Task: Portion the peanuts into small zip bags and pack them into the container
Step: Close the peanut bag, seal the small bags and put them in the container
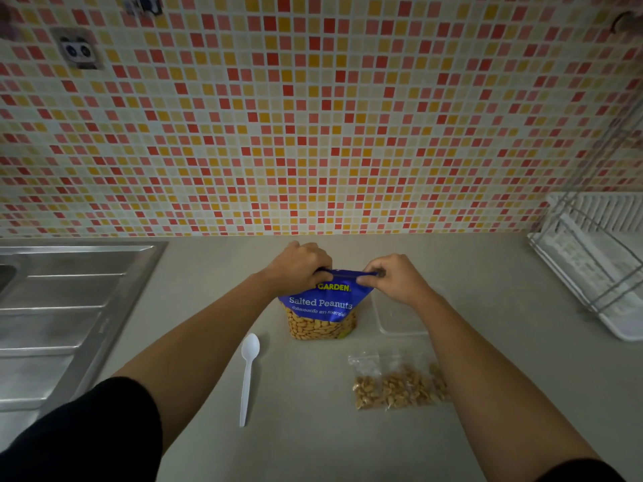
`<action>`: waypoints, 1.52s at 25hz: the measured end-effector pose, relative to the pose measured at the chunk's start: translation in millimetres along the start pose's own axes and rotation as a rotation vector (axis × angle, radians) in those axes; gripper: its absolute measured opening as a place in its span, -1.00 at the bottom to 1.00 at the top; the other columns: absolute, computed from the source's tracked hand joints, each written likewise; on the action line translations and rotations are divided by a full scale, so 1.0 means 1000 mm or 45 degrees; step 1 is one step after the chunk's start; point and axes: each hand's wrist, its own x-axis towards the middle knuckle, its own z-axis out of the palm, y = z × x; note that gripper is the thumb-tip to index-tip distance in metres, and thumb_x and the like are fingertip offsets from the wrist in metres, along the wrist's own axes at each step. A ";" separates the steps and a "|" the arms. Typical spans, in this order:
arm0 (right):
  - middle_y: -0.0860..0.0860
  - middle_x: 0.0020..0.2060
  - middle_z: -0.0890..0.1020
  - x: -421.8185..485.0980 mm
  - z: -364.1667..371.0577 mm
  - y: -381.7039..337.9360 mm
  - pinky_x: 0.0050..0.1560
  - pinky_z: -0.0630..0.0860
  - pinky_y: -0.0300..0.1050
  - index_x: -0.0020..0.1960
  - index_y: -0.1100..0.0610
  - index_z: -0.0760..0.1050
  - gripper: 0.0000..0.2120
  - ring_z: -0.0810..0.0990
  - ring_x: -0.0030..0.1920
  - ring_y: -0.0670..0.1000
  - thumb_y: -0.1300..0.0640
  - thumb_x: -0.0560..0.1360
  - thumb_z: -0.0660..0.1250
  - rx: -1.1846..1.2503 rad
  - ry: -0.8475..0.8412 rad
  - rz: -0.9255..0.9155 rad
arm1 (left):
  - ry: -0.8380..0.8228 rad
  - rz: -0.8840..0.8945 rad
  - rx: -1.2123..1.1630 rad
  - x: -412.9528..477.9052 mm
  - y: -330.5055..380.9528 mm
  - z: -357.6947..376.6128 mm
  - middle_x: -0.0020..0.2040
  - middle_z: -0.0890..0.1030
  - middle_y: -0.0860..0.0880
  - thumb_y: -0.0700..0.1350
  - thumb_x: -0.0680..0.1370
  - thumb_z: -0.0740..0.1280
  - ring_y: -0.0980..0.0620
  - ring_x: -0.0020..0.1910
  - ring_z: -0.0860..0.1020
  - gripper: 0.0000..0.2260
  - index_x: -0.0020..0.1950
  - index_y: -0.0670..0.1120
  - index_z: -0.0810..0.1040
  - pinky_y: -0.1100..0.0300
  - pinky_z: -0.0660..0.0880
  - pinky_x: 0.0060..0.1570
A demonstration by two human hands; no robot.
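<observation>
A blue bag of salted peanuts [322,309] stands upright on the grey counter [313,440]. My left hand [298,267] pinches the left end of its top edge, and my right hand [396,278] pinches the right end. Small clear zip bags [396,386] filled with peanuts lie flat in front of the bag, partly under my right forearm. A clear plastic container [396,316] sits right of the bag, partly hidden by my right wrist. A white plastic spoon [248,373] lies left of the zip bags.
A steel sink drainboard [59,307] fills the counter's left side. A white dish rack with wire frame [595,262] stands at the right. The tiled wall [313,116] rises behind the counter.
</observation>
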 end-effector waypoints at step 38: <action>0.08 0.06 0.60 0.039 0.072 0.003 -0.01 0.60 0.06 0.09 0.03 0.38 -0.85 0.60 0.01 0.04 0.05 0.54 0.26 0.991 0.329 0.417 | 0.640 -1.147 -1.907 -0.019 -0.026 0.083 0.18 0.54 -0.16 0.01 0.57 0.24 -0.13 0.12 0.56 -0.75 0.16 -0.09 0.31 -0.07 0.58 0.01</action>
